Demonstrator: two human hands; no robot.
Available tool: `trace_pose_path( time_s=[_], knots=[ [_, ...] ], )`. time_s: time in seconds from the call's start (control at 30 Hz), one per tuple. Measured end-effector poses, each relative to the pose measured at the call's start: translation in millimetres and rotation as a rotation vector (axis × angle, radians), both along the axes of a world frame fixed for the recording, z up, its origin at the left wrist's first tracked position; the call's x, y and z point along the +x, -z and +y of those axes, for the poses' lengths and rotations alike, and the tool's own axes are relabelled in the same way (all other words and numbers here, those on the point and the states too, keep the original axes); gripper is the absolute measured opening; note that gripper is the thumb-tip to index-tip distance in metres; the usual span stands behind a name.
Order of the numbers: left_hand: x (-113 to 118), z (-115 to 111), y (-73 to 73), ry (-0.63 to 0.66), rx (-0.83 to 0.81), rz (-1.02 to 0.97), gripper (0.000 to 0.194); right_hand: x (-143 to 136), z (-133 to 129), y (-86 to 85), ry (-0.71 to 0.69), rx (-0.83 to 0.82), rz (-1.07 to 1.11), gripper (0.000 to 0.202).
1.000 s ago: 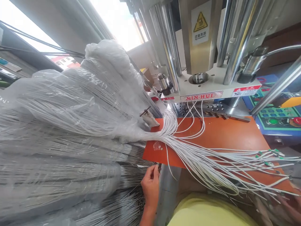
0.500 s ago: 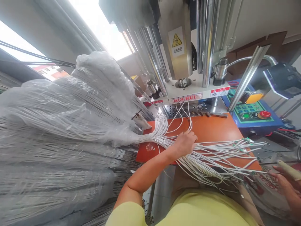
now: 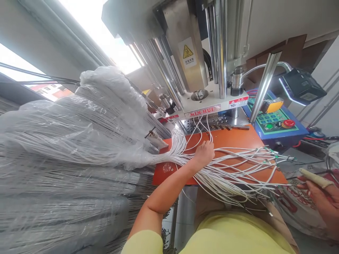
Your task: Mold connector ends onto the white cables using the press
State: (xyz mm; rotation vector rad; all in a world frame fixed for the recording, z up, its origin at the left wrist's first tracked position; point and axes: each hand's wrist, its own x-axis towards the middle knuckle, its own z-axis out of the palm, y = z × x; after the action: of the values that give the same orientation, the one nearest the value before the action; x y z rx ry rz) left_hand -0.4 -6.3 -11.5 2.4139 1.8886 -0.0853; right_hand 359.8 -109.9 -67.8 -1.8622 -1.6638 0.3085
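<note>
My left hand [image 3: 204, 152] is closed around white cables above an orange board, knuckles up. From its fingertips, thin white cables [image 3: 208, 126] run up under the press head. Beneath and beside this hand, a thick bundle of white cables [image 3: 222, 174] fans out to the right, its ends carrying small green and metal parts [image 3: 274, 155]. My right hand [image 3: 321, 197] is off the board at the far right, fingers stretched forward and apart. A pale cover [image 3: 316, 178] sits on one of its fingers. I see nothing held in it.
A white press [image 3: 202, 111] stands behind the orange board [image 3: 233, 139]. A blue control box [image 3: 280, 123] with buttons is to its right. Plastic-wrapped cables [image 3: 79, 127] fill the left side. A metal clamp [image 3: 151, 133] sits at the board's left corner. Metal bars [image 3: 235, 127] lie behind.
The view has shifted, so the press and board appear farther left. My left hand stays on the cables by the press. My right hand remains at the right, slightly higher in view.
</note>
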Motion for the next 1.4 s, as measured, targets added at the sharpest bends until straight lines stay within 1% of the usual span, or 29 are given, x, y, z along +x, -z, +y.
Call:
trace_pose_path(
  time_s=[0.1,0.13,0.2,0.23,0.3,0.37,0.43,0.5,0.57,0.6,0.67,0.7,0.77,0.8,0.83,0.9,0.97,1.0,1.07,1.13,1.2,1.27,1.3,1.37,1.4],
  knots=[
    [5.2,4.8,4.6,-0.028,0.007,0.021,0.021,-15.5,7.8,-32.7,0.054,-0.018,0.139,0.038],
    [4.9,5.0,4.5,-0.042,0.017,0.006,0.022,-20.2,10.7,-42.3,0.050,-0.032,0.161,0.037],
    [-0.1,2.5,1.8,-0.094,0.018,-0.080,0.022,-30.0,17.4,-57.9,0.033,-0.032,0.169,0.036],
    [-4.7,-0.1,-0.7,-0.118,0.010,-0.155,0.021,-35.6,21.8,-63.8,0.005,-0.015,0.156,0.035],
    [-16.6,-6.5,-6.5,-0.118,-0.011,-0.364,0.021,-49.8,34.3,-71.7,-0.113,0.056,0.145,0.035],
    [-28.5,-12.4,-12.0,-0.074,-0.043,-0.607,0.021,-69.4,53.7,-75.7,-0.300,0.138,0.184,0.037],
    [-37.0,-16.0,-16.4,-0.059,-0.092,-0.819,0.021,-94.3,78.9,-77.1,-0.509,0.162,0.188,0.042],
    [-41.1,-18.1,-20.4,-0.080,-0.144,-0.974,0.024,-122.2,104.1,-77.2,-0.655,0.143,0.047,0.050],
    [-42.5,-21.3,-25.6,-0.105,-0.177,-1.064,0.026,-148.9,120.9,-77.5,-0.744,0.117,-0.096,0.054],
    [-42.8,-24.1,-29.1,-0.111,-0.187,-1.080,0.027,-160.1,124.2,-78.1,-0.790,0.094,-0.137,0.050],
    [-43.5,-33.2,-36.9,-0.079,-0.206,-1.046,0.028,-175.5,120.8,-80.3,-0.880,0.086,-0.183,0.032],
    [-43.8,-39.1,-40.5,-0.038,-0.220,-1.003,0.028,-178.9,115.8,-81.3,-0.921,0.124,-0.203,0.023],
    [-44.1,-51.4,-44.8,0.061,-0.239,-0.890,0.027,-177.3,105.7,-82.2,-0.936,0.274,-0.267,0.021],
    [-43.8,-56.9,-44.8,0.100,-0.239,-0.830,0.028,-173.1,102.7,-81.8,-0.913,0.353,-0.309,0.021],
    [-43.2,-61.4,-43.3,0.129,-0.232,-0.770,0.029,-167.4,101.8,-80.9,-0.861,0.395,-0.348,0.020],
    [-41.4,-66.9,-37.4,0.147,-0.182,-0.647,0.032,-153.9,105.3,-78.1,-0.764,0.407,-0.410,0.022],
    [-40.0,-69.3,-31.0,0.145,-0.143,-0.561,0.033,-141.1,111.8,-74.0,-0.698,0.393,-0.437,0.032],
    [-40.1,-70.1,-28.9,0.141,-0.130,-0.540,0.034,-135.6,114.7,-71.3,-0.675,0.390,-0.446,0.034],
    [-42.0,-72.6,-28.3,0.126,-0.121,-0.529,0.033,-127.3,118.0,-65.2,-0.645,0.385,-0.451,0.027],
    [-44.3,-76.7,-32.0,0.109,-0.158,-0.537,0.031,-123.6,116.6,-61.2,-0.615,0.383,-0.446,0.023],
    [-43.1,-80.7,-38.2,0.087,-0.272,-0.608,0.028,-126.8,110.5,-62.0,-0.598,0.384,-0.460,0.022],
    [-34.1,-81.7,-45.2,0.064,-0.452,-0.796,0.019,-138.4,101.2,-66.8,-0.643,0.383,-0.514,0.018],
    [-26.2,-80.3,-48.4,0.049,-0.557,-0.922,0.021,-146.9,96.2,-69.4,-0.691,0.375,-0.549,0.015],
    [-5.8,-74.0,-53.2,0.022,-0.801,-1.151,0.044,-165.4,87.7,-72.7,-0.778,0.371,-0.591,0.008],
    [5.3,-69.7,-54.5,0.009,-0.919,-1.235,0.051,-173.0,85.1,-72.9,-0.796,0.377,-0.599,0.005]
  ],
)
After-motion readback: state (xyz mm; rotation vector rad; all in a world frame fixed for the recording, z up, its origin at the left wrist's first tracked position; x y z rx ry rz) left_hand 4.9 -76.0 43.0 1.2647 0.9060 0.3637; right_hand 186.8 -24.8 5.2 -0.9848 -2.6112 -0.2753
